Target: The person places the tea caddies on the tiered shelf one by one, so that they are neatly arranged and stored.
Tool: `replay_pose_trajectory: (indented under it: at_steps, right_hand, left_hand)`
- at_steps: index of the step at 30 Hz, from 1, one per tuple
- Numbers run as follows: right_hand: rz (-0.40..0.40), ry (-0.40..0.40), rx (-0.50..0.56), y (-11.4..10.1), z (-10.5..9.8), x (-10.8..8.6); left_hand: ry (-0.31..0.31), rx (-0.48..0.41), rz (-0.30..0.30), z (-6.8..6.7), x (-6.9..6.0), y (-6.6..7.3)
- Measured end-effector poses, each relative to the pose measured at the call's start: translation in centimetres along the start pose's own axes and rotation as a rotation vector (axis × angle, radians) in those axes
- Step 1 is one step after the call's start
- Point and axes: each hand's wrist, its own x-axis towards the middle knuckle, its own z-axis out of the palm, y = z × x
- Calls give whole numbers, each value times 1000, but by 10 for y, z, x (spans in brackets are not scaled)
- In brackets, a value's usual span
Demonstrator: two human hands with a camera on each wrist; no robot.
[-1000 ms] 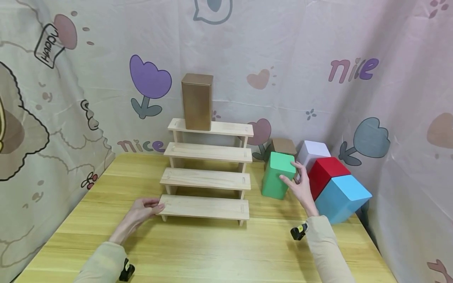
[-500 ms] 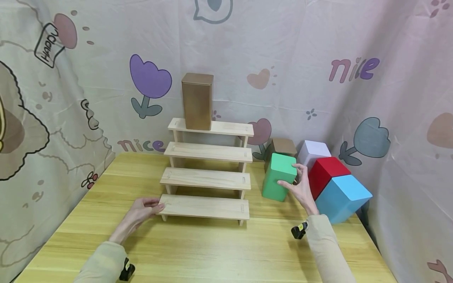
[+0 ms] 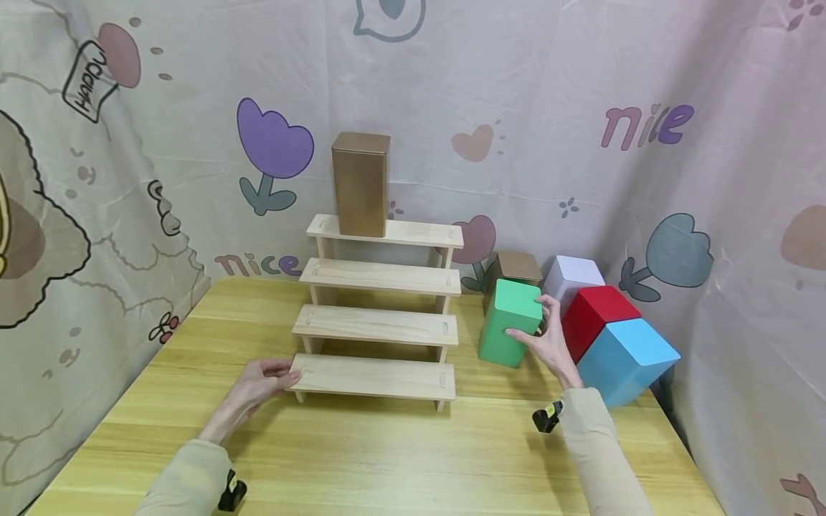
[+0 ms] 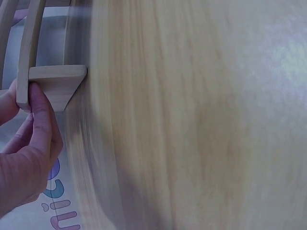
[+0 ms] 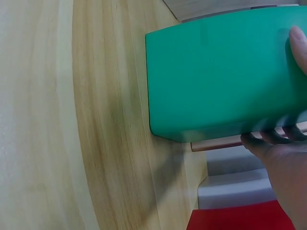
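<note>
A pale wooden stepped shelf (image 3: 374,326) stands mid-table, and the left hand (image 3: 257,387) pinches the left end of its lowest board. In the left wrist view the thumb and fingers close on that board's end (image 4: 23,91), beside the shelf's leg. A tall green box (image 3: 510,322) stands upright right of the shelf. The right hand (image 3: 547,342) holds it, thumb on the near face and fingers at the right side. The right wrist view has the green box (image 5: 220,76) near the table, the thumb (image 5: 299,45) against its face; part of the hand is cut off.
On the top board stands a gold-brown box (image 3: 360,188). Behind the green box is another brown box (image 3: 516,266), partly hidden. To the right are a white box (image 3: 571,276), a red box (image 3: 596,312) and a blue box (image 3: 626,362). A patterned curtain (image 3: 535,86) backs the table.
The right hand has shifted slightly, its thumb sliding lower and left on the green box, and the box has turned and moved a little nearer. The left hand stays put.
</note>
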Motion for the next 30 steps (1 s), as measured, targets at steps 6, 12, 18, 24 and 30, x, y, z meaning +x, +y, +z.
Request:
replay_pose_trajectory:
  at_steps: [6,12,18,24,30]
  right_hand:
    - [12,-10,7,-23,-1,-7]
    - [28,-1,20,-17,-1,-3]
    - [31,37,19,1,-3,8]
    - [-7,86,57,-5,-3,11]
    - [-11,109,73,-16,-4,11]
  left_hand:
    - [-3,6,-14,0,0,3]
    - [3,50,0,-3,1,4]
    - [1,49,-4,-2,1,6]
    - [-5,39,4,-2,1,5]
    - [-21,11,2,-2,1,2]
